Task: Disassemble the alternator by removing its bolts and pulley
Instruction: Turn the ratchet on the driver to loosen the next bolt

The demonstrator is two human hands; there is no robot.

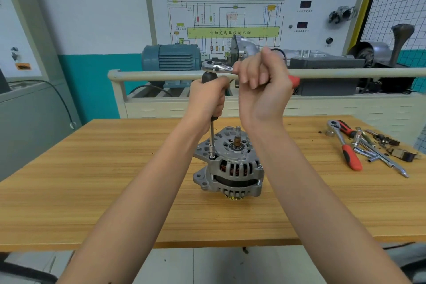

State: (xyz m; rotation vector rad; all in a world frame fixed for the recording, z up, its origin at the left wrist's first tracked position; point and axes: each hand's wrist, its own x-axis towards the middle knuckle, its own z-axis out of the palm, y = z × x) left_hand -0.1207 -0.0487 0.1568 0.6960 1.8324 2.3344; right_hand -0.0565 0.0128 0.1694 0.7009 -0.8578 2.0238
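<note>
A silver alternator [230, 166] stands on the wooden table [92, 180] with its pulley [233, 197] facing down and its shaft end up. A long socket driver [212, 138] stands upright on a bolt at the housing's left rim. My left hand [208, 99] grips the driver's black handle. A chrome ratchet [217, 67] with a red grip sits on top of the driver, and my right hand [262, 83] grips its handle, fingers curled round it.
At the table's right lie a second red-handled ratchet [345, 145], extension bars [380, 157] and small loose parts [398, 152]. Behind the table stands a training bench with a rail [161, 74], a blue motor [171, 57] and a wiring diagram board.
</note>
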